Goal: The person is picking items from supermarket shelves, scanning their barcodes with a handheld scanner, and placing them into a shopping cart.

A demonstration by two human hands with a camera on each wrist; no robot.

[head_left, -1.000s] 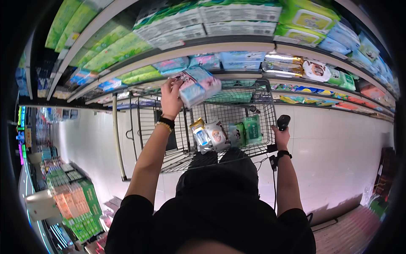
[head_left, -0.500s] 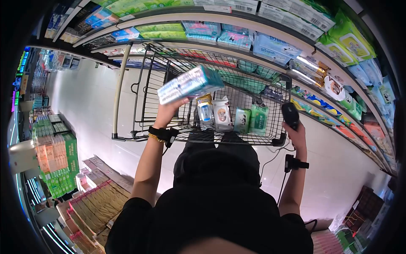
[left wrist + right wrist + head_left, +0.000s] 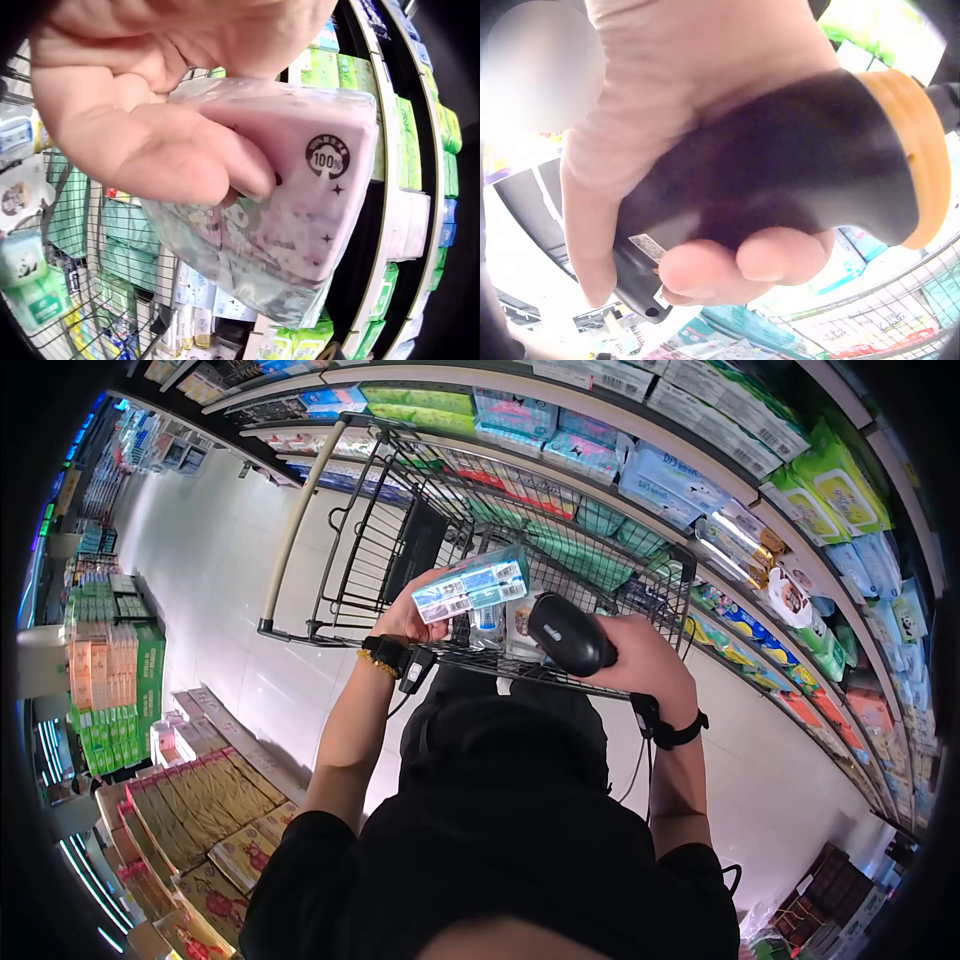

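Softly now: your left hand [image 3: 408, 618] clamps the light, squashy tissue pack [image 3: 470, 584] at its nine-o'clock end while your right hand [image 3: 640, 657] grips the scanner [image 3: 568, 632].

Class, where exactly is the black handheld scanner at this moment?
In the head view the scanner sits centre frame, gripped in the right hand, above the cart beside the tissue pack.

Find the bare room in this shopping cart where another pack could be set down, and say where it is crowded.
Free: the cart basket's far end, between the dark panel and the shelf-side mesh. Crowded: the near end by the handle, where packs stand, with the left hand holding a tissue pack and the right hand holding a scanner above.
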